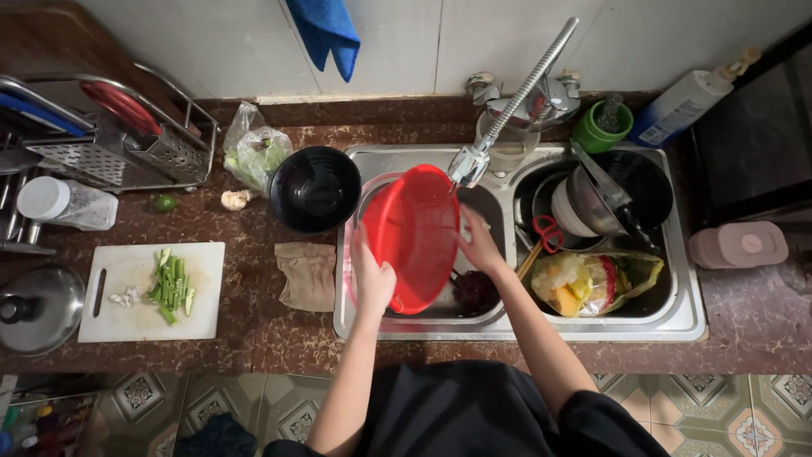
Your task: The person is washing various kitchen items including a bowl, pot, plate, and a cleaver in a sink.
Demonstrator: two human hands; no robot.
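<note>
Below, a brown stone counter [279,330] meets patterned floor tiles [736,415].

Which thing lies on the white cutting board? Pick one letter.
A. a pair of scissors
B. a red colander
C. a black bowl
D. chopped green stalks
D: chopped green stalks lie on the white cutting board, left of the sink.

The red colander [412,235] at frame centre looks like glossy perforated plastic. The sink [687,313] and tap [526,93] are brushed metal. The surface [271,334] is polished speckled stone; the cutting board [127,317] at left is matt white plastic.
</note>
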